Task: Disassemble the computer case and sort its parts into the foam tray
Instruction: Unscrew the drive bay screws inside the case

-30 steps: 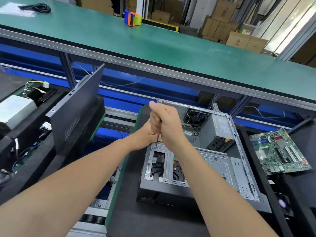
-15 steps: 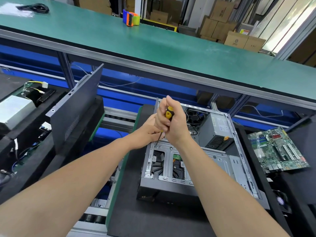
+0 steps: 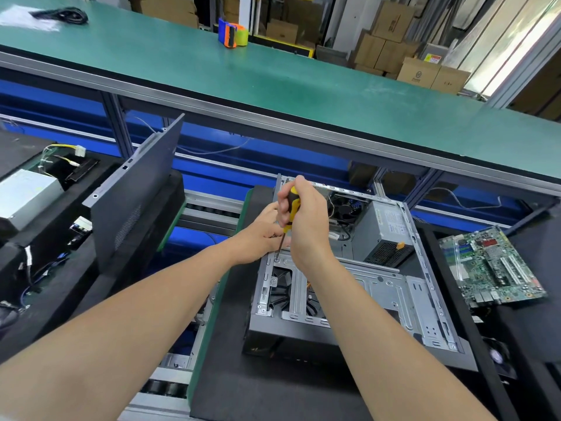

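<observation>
The grey steel computer case (image 3: 364,293) lies open on the black mat (image 3: 273,390), with its drive cage nearest. The right hand (image 3: 306,220) grips the yellow-and-black screwdriver (image 3: 292,208), tip on a cage screw (image 3: 277,259). The left hand (image 3: 264,235) curls at the shaft; whether it pinches cannot be told, as the right hand covers it.

Done: dark side panel (image 3: 133,202) off, green motherboard (image 3: 491,265) out.

Remaining: cage, grey power supply unit (image 3: 382,232), rear fan (image 3: 344,209).

The black foam tray (image 3: 60,287) is cut off at the frame edge
</observation>
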### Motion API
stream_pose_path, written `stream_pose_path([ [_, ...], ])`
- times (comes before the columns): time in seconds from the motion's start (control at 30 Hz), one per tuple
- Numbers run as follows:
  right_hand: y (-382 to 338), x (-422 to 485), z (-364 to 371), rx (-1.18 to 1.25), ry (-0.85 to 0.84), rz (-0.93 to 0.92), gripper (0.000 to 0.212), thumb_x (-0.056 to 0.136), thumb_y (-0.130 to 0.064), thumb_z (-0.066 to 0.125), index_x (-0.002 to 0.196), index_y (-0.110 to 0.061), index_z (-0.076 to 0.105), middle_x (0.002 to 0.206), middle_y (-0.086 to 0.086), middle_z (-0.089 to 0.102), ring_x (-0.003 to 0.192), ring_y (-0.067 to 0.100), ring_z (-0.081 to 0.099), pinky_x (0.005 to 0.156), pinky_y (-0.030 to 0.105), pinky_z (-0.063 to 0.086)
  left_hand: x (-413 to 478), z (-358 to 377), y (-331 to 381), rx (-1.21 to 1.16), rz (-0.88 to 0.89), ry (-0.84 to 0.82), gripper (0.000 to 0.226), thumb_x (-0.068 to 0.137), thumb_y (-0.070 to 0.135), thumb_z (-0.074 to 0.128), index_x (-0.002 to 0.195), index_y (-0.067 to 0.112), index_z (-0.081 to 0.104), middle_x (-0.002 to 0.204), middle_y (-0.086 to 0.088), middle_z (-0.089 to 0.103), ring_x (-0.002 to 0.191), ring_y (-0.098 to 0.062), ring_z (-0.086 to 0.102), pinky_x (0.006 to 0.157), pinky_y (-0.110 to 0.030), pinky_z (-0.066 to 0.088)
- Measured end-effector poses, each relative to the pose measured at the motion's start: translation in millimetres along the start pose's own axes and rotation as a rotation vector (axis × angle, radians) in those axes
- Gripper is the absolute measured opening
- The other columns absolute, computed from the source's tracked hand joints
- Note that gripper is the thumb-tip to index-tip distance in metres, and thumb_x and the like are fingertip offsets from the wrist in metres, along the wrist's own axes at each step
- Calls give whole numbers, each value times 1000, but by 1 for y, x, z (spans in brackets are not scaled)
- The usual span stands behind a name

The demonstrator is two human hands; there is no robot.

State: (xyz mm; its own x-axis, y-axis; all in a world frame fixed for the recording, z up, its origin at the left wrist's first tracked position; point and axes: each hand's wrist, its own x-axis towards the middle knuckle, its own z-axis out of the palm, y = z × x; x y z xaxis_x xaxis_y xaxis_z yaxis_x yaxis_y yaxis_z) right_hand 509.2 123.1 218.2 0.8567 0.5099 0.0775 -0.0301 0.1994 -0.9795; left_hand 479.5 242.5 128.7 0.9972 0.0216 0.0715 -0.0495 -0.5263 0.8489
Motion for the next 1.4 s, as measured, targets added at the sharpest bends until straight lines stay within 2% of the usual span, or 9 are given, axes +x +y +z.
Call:
stream_pose_path([
  [0.13, -2, 6, -8, 63, -199, 36, 35, 90, -16, 43, 56, -17, 45, 52, 2, 25, 48, 19, 19, 48, 31, 21, -2, -1, 6, -2, 51, 41, 28, 99, 28, 64, 125, 35, 55, 142, 9, 40, 132, 6, 36, 114, -22, 33],
  [0.23, -2, 7, -9, 17, -310, 17, 33, 88, -18, 44, 55, -16, 42, 52, 2, 23, 48, 21, 18, 50, 34, 20, 1, -11, 10, 441, 49, -35, 16, 103, 28, 49, 110, 42, 54, 116, 21, 48, 122, 9, 30, 122, -33, 12],
  [0.33, -4, 8, -13, -45, -369, 9, 36, 91, -21, 43, 55, -16, 43, 49, 1, 24, 47, 21, 25, 50, 31, 26, 15, -30, 27, 446, 102, -150, 37, 96, 8, 47, 75, 38, 44, 80, 22, 43, 77, 11, 48, 81, -1, 38],
  [0.43, -7, 10, -21, -69, -357, 73, 34, 92, -29, 47, 60, -17, 47, 49, 3, 28, 50, 23, 33, 54, 31, 36, 34, -32, 40, 677, 50, -410, 29, 96, -5, 42, 75, 15, 39, 74, 10, 37, 63, -11, 39, 63, -1, 36],
  [0.57, -9, 13, -33, -112, -253, 78, 36, 98, -41, 50, 72, -16, 55, 62, 8, 52, 60, 25, 56, 69, 38, 46, 48, -21, 39, 869, 168, -601, 52, 101, 48, 32, 95, 5, 62, 83, 0, 54, 72, -18, 47, 68, -26, 45],
  [0.63, -7, 13, -32, -105, -180, 49, 36, 99, -46, 53, 78, -17, 58, 69, 8, 58, 62, 24, 58, 72, 41, 47, 51, -21, 36, 1004, 365, -560, 63, 93, 63, 24, 90, 11, 60, 82, 2, 52, 76, -20, 50, 71, -29, 48],
  [0.8, -2, 12, -23, 37, -61, 75, 38, 100, -50, 54, 72, -25, 62, 67, 1, 54, 55, 17, 46, 58, 32, 37, 51, -19, 33, 865, 213, -497, 48, 104, 44, 46, 86, 5, 67, 78, -3, 60, 71, -20, 52, 70, -34, 50],
  [1.0, 0, 13, -20, 119, -107, 97, 45, 101, -43, 51, 61, -22, 48, 55, 0, 36, 43, 13, 27, 42, 25, 23, 48, -21, 39, 743, 386, -397, 41, 86, 55, 24, 68, 26, 47, 67, 19, 46, 61, -3, 47, 58, -7, 35],
  [1.4, -9, 31, -34, 242, -686, 198, 40, 98, -28, 48, 59, -20, 44, 44, -5, 23, 39, 13, 16, 45, 30, 12, 43, -5, 5, 559, 80, -118, 22, 89, 14, 58, 82, 33, 53, 93, 7, 61, 88, -12, 58, 79, -24, 49],
])
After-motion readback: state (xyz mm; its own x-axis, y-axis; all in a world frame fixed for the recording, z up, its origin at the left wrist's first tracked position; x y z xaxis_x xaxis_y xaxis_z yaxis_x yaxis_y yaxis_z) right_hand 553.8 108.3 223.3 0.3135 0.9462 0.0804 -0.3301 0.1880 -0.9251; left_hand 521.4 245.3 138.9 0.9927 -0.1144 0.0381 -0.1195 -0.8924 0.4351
